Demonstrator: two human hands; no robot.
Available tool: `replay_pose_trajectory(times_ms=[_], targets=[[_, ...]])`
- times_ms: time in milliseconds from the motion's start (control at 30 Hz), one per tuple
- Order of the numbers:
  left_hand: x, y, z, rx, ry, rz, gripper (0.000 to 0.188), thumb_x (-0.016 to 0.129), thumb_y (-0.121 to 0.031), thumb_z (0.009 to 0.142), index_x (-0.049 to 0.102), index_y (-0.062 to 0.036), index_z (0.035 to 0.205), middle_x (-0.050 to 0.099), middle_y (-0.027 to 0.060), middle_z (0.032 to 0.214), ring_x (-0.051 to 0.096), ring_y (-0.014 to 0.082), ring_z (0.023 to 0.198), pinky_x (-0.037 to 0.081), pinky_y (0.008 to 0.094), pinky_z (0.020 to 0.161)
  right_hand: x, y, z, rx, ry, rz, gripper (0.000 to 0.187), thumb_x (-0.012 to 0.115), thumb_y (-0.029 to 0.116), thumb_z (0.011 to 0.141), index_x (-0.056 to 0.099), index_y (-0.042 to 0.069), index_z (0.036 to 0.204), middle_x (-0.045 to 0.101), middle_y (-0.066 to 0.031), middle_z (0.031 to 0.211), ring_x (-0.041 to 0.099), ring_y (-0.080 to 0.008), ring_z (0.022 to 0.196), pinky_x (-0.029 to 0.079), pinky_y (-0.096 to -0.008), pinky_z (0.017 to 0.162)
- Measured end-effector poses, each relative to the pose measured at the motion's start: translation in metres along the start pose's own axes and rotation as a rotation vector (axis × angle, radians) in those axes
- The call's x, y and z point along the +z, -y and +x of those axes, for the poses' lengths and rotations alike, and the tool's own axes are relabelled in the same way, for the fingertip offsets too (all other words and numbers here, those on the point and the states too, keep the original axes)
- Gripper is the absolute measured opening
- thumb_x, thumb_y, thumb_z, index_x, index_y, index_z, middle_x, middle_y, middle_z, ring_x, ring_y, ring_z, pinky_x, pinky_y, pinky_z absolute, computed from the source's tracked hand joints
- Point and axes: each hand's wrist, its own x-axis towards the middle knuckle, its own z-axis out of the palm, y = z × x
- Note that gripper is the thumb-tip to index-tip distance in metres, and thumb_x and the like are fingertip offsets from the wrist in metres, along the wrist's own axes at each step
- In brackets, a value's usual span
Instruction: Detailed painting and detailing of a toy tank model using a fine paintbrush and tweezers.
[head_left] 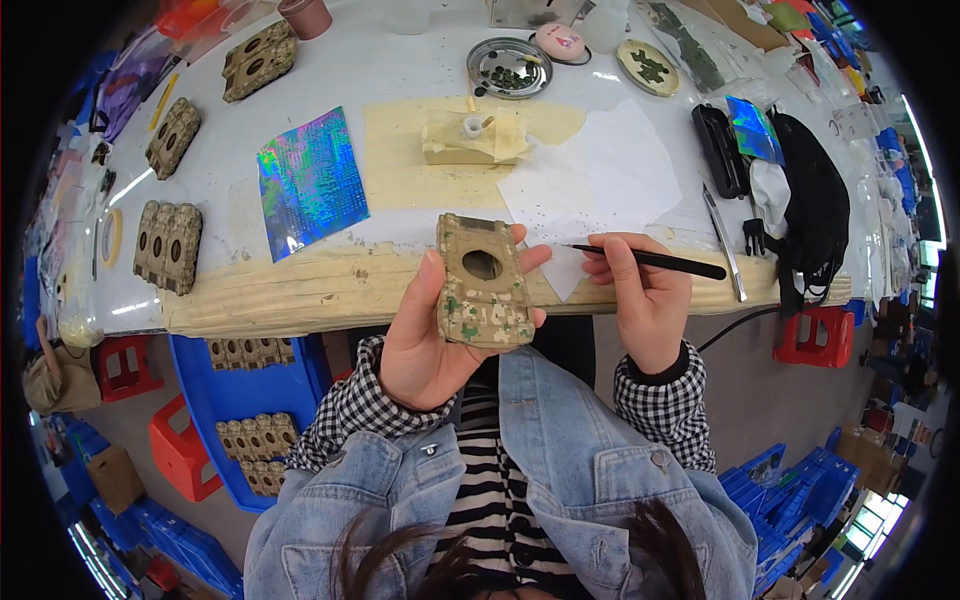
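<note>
My left hand [415, 335] is closed around a tan camouflage model tank hull [485, 312]. The hull is held up in front of the table edge, its top with a round hole turned toward me. Green and brown blotches cover its lower end. In my right hand [648, 310] is a pair of black tweezers [680, 264], pinched between thumb and fingers. The tips point left toward the hull, apart from it. Whether anything is between the tips is too small to tell.
A white paper sheet [600, 170], shiny blue decal sheet [313, 180] and taped block [475, 140] lie ahead. Farther back stands a round dish [508, 68] with dark small parts. More hulls [168, 245] sit at left; a silver tool [724, 240] and black bag [812, 200] at right.
</note>
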Motion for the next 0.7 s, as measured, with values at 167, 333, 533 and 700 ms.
replay_pose_trajectory(times_ms=[167, 333, 533, 700], targets=[[0.0, -0.002, 0.0, -0.023, 0.015, 0.022, 0.063, 0.03, -0.048, 0.099, 0.018, -0.0073, 0.146, 0.027, 0.0132, 0.149, 0.025, 0.0316, 0.139, 0.044, 0.0484, 0.101, 0.001, 0.0, 0.0, -0.002, -0.032, 0.046, 0.02, 0.058, 0.012, 0.094, 0.065, -0.006, 0.096, 0.067, -0.0092, 0.081, 0.065, -0.0123, 0.072, 0.052, -0.0219, 0.065], [0.0, -0.002, -0.001, -0.021, 0.015, 0.01, 0.063, 0.03, -0.048, 0.1, 0.019, -0.0063, 0.146, 0.028, 0.013, 0.149, 0.026, 0.0315, 0.138, 0.045, 0.0477, 0.1, -0.003, 0.003, 0.001, 0.0, -0.011, 0.069, 0.022, 0.056, 0.014, 0.095, 0.064, -0.006, 0.098, 0.067, -0.0097, 0.085, 0.065, -0.0128, 0.074, 0.052, -0.0226, 0.066], [-0.008, -0.004, 0.002, -0.054, 0.183, -0.177, 0.065, 0.029, -0.05, 0.099, 0.024, -0.0023, 0.144, 0.033, 0.0167, 0.145, 0.047, 0.031, 0.124, 0.049, 0.0409, 0.097, -0.008, 0.041, 0.003, -0.081, 0.108, 0.17, 0.022, 0.055, 0.014, 0.096, 0.063, -0.005, 0.101, 0.067, -0.0098, 0.093, 0.065, -0.0133, 0.079, 0.051, -0.0237, 0.072], [0.001, -0.006, 0.002, -0.045, 0.234, -0.257, 0.067, 0.027, -0.052, 0.099, 0.027, 0.0006, 0.141, 0.04, 0.0195, 0.139, 0.054, 0.0298, 0.115, 0.05, 0.0372, 0.096, -0.002, 0.074, 0.013, -0.237, 0.339, 0.161, 0.018, 0.058, 0.011, 0.093, 0.065, -0.004, 0.099, 0.067, -0.0105, 0.09, 0.064, -0.0138, 0.081, 0.05, -0.0252, 0.075]])
